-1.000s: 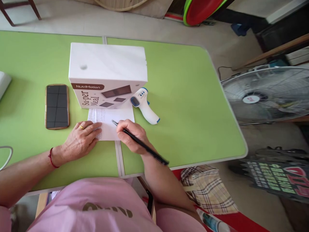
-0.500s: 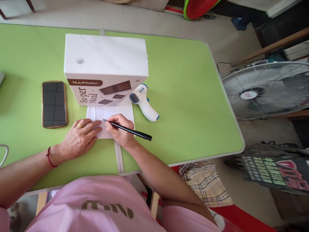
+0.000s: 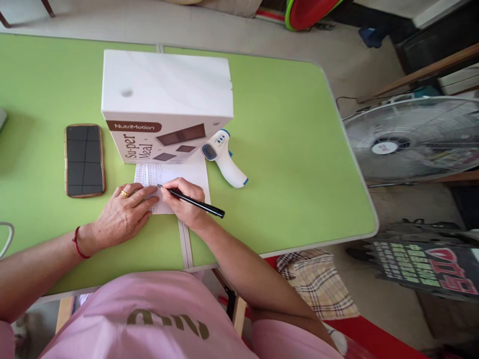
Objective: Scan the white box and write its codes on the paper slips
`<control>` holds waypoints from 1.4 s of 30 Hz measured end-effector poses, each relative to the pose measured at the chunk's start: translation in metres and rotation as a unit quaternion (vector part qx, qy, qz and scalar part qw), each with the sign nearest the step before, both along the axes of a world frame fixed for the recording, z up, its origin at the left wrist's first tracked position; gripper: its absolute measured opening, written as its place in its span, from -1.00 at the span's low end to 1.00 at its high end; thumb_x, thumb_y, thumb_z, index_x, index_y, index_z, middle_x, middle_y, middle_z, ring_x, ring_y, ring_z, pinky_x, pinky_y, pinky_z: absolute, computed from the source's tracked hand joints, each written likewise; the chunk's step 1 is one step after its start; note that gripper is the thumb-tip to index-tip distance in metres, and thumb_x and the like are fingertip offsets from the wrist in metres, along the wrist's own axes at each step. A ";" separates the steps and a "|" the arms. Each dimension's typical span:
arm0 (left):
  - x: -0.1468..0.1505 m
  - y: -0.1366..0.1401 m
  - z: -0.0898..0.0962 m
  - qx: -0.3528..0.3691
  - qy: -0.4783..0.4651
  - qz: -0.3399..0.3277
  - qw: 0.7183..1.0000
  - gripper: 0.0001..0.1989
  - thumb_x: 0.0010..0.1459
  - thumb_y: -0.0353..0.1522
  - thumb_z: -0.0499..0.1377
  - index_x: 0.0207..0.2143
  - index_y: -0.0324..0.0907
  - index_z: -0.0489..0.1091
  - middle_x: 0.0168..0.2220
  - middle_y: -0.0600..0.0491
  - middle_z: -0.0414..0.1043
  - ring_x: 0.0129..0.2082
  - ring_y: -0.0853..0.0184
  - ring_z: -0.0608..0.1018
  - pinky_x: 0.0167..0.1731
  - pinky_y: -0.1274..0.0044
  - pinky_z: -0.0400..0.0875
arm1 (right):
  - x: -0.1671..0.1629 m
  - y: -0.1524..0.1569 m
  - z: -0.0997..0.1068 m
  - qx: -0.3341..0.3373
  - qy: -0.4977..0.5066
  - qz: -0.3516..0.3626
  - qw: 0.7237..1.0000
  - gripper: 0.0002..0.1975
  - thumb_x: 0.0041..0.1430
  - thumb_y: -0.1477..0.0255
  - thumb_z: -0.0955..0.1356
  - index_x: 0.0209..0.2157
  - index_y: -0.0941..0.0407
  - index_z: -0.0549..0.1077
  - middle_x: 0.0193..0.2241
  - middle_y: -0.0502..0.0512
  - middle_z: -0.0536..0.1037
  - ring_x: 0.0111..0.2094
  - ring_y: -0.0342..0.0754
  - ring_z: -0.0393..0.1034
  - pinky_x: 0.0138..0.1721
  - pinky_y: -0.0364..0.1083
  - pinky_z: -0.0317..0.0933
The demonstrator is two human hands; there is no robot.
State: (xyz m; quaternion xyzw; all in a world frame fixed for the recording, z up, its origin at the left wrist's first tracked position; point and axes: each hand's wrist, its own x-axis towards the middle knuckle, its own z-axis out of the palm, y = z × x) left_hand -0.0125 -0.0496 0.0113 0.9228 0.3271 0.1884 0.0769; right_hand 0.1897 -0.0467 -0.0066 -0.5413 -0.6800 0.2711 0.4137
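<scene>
A black pen (image 3: 202,203) is pinched in my right hand (image 3: 186,199), its tip touching or just over a white sheet of paper (image 3: 190,174). Rows of small handwriting cover the paper's left part. My left hand (image 3: 127,212) lies flat with fingers stretched over the sheet's left edge, a gold ring on one finger. The far part of the paper runs up to a white NutriMotion box (image 3: 168,89), which stands upright and hides what is behind it. Beside the box, to the right, lies a white and blue infrared thermometer (image 3: 224,159).
A phone (image 3: 85,160) in a brown case lies left of the box on the green table (image 3: 292,149). A white cable (image 3: 8,239) shows at the left edge. Past the table's right end stands a fan (image 3: 389,144); plaid cloth (image 3: 318,281) hangs below the near edge.
My right hand has shifted slightly left with the pen, whose back end now points a little less far right. The left hand stays in place. The view has moved very slightly.
</scene>
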 end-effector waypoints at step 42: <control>0.001 0.001 0.003 0.045 0.004 -0.011 0.999 -0.74 0.32 -0.44 0.08 0.01 -0.28 0.44 0.08 -0.09 0.50 -0.02 0.08 0.45 -0.15 0.30 0.33 | 0.001 0.001 0.001 0.057 0.000 -0.010 0.998 -0.88 0.19 0.39 0.35 -0.44 0.06 0.42 -0.56 -0.09 0.54 -0.57 -0.20 0.38 -0.46 -0.21 0.30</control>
